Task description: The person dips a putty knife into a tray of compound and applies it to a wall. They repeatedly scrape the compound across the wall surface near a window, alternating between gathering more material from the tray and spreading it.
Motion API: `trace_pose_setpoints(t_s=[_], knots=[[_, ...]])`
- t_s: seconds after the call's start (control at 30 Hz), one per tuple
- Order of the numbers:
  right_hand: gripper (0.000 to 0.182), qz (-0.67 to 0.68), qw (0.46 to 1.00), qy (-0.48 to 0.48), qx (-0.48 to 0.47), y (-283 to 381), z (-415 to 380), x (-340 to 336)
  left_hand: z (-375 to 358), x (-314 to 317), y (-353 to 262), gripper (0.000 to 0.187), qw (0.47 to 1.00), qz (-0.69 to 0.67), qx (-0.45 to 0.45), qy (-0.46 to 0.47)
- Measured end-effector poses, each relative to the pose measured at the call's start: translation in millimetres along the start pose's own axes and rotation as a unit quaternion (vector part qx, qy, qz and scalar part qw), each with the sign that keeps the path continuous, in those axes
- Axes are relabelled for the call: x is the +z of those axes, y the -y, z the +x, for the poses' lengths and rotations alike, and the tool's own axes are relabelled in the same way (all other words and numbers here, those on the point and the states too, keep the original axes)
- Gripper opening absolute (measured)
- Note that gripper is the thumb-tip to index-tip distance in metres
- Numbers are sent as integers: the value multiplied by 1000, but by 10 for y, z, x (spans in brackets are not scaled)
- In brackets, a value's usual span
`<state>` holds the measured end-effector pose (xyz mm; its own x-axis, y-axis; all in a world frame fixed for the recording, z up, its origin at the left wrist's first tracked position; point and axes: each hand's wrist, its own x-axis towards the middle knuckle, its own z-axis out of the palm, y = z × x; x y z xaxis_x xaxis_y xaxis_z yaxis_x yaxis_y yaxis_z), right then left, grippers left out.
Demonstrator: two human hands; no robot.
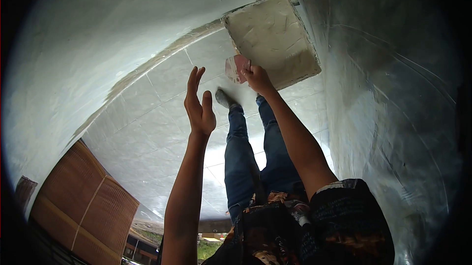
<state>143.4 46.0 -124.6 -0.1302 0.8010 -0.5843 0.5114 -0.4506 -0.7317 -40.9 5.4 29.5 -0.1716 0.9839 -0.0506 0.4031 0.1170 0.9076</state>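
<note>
Reddish scraper (237, 68) in right hand (258, 79) near tray (308, 44); left hand (200, 112) outstretched.

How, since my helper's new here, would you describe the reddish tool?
Find the big rectangular tray. Near its lower left corner, the right hand grips the tool: small, flat, smeared, its reddish colour unlike the tray's pale filling.

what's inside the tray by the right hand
The tray holds a pale, paste-like material with shallow ridges on its surface. That layer covers the tray's bottom, which cannot be seen; the right hand also hides part of the near edge.
</note>
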Motion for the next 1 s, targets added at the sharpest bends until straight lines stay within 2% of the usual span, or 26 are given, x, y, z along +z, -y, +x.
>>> trace_pose_setpoints(t_s=[0.07, 0.13, 0.23, 0.37, 0.43, 0.57, 0.63, 0.73, 0.77, 0.8, 0.9, 0.97, 1.0], knots=[[36, -26, 999, 4, -18, -172, 208, -176, -55, 22, 20, 67, 1000, 6, -7, 9], [37, -81, 993, 72, -41, -365, 342, -386, -106, 58, 12, 67, 1000, 6, -15, 14], [38, -70, 989, 126, -36, -625, 479, -635, -139, 130, -7, 66, 1000, 3, -20, 19], [38, -63, 989, 128, -44, -653, 509, -774, -167, 205, -1, 67, 999, 1, -21, 27], [37, -50, 985, 165, -11, -679, 550, -818, -154, 239, -15, 67, 999, 3, -22, 31], [34, -54, 982, 180, 21, -682, 572, -1012, -126, 283, -45, 67, 999, 10, -30, 34], [36, -182, 982, 44, -30, -535, 526, -1193, -127, 294, -45, 67, 999, 11, -32, 34], [32, -193, 978, 54, -57, -340, 392, -1265, -125, 315, -31, 66, 999, 14, -25, 37], [25, -235, 961, -3, -144, -327, 286, -1157, -130, 316, -34, 66, 999, 13, -31, 37], [25, -237, 961, -4, -143, -303, 176, -1066, -136, 326, -33, 65, 999, 12, -37, 36], [15, -267, 930, -45, -248, -153, -261, -760, -165, 331, -13, 64, 998, 15, -40, 39], [23, -270, 913, -69, -299, -102, -549, -550, -180, 310, 26, 65, 998, 14, -41, 35], [22, -293, 908, -48, -295, -76, -670, -464, -192, 294, 45, 66, 999, 11, -42, 33]])
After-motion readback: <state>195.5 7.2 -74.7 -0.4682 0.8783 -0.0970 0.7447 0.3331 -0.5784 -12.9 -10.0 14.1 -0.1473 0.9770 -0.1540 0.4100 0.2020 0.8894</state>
